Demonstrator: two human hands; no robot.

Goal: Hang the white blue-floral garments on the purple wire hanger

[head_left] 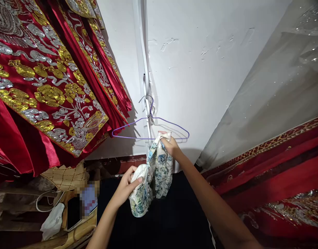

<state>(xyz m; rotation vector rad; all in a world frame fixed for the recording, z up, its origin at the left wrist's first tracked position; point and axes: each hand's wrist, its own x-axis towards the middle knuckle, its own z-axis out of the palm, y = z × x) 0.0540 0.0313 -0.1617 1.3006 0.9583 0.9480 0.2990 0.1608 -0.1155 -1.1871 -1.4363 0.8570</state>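
A small white garment (162,169) with a blue and green swirl pattern hangs between my two hands, gathered in folds. My right hand (170,145) pinches its upper edge, just under the bottom bar of a purple wire hanger (171,123). Lower and to the left, my left hand (129,185) grips another part of the cloth, thumb on the near side. The hanger hangs by its hook in front of the wall, with no cloth draped over it. What kind of garment it is, I cannot tell.
Red embroidered robes (52,93) hang on the left. Sheer sparkling fabric (273,100) and red cloth (286,166) are on the right. A phone (74,213), white tissue (53,221) and white cable (39,204) lie at lower left. Dark cloth (159,224) is below my hands.
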